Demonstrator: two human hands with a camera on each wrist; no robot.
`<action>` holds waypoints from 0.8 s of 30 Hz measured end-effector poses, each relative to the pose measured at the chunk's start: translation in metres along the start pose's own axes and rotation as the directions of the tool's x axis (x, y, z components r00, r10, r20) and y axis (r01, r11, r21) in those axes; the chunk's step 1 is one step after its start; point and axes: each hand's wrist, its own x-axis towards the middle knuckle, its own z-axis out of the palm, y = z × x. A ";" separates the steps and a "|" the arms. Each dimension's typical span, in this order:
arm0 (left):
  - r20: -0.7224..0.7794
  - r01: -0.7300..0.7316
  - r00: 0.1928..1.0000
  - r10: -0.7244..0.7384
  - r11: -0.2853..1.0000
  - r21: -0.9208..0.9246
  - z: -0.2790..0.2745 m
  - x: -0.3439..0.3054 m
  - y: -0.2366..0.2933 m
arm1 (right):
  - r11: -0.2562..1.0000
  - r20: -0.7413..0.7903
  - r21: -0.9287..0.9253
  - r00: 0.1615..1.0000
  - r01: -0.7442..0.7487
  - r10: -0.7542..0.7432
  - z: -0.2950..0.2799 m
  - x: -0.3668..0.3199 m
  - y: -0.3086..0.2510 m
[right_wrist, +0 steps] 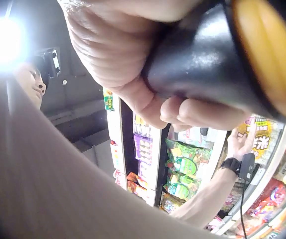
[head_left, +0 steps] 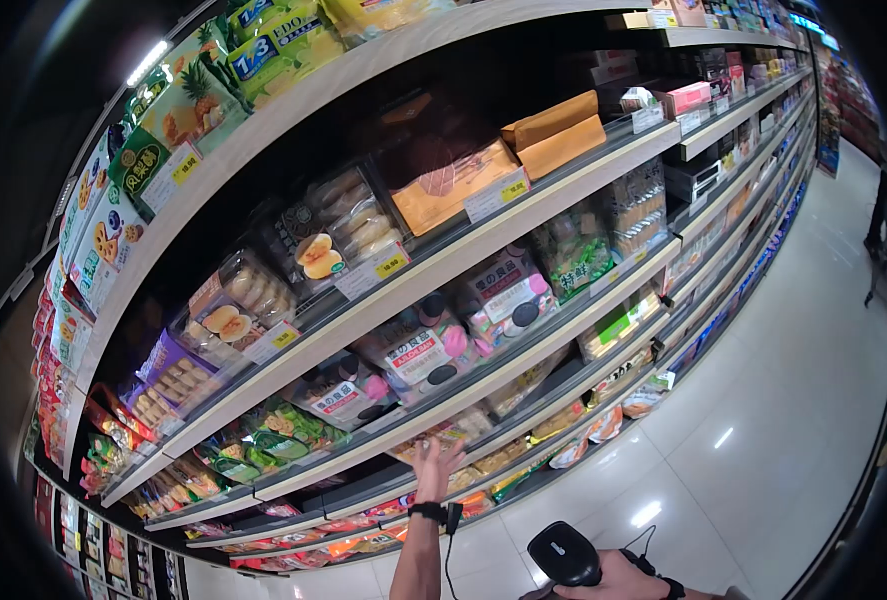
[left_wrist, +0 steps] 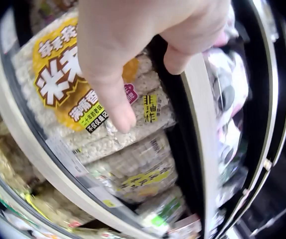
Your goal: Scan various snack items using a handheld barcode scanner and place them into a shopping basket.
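Note:
My left hand reaches to a low shelf, its fingers extended over a clear bag of puffed rice snacks with a yellow and brown label. In the left wrist view a finger lies against the front of that bag, while the thumb sits near the pale shelf edge. Well back from the shelf, over the floor, my right hand grips a black handheld barcode scanner by its handle. Close up in the right wrist view, fingers curl around the black handle, and part of the scanner shows yellow.
Long shelves hold many packaged snacks, among them black, white and pink packs, green bags and orange paper bags. Price tags line the shelf edges. Shiny tiled floor stretches along the right. A cable hangs from the left wrist.

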 end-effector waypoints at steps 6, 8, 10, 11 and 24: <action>-0.225 0.128 0.973 -0.060 0.945 0.300 -0.034 0.081 -0.040 | 0.996 -0.099 0.060 0.994 0.060 -0.054 -0.004 -0.003 -0.003; -0.386 -0.026 0.850 0.358 0.762 0.648 -0.040 0.074 -0.042 | 0.990 -0.148 0.138 0.989 0.017 0.004 -0.006 -0.008 0.007; -0.325 -0.237 0.682 0.655 0.619 0.749 -0.062 0.065 -0.033 | 0.995 -0.195 0.094 0.981 0.018 0.000 -0.009 -0.010 0.021; -0.317 -0.375 0.655 0.686 0.659 0.652 -0.084 0.071 -0.027 | 0.999 -0.222 0.044 0.975 0.017 -0.007 -0.009 -0.011 0.025; -0.089 -0.152 0.958 0.272 0.747 0.648 -0.182 0.068 0.040 | 0.999 -0.190 0.042 0.981 0.032 -0.023 0.006 0.002 0.010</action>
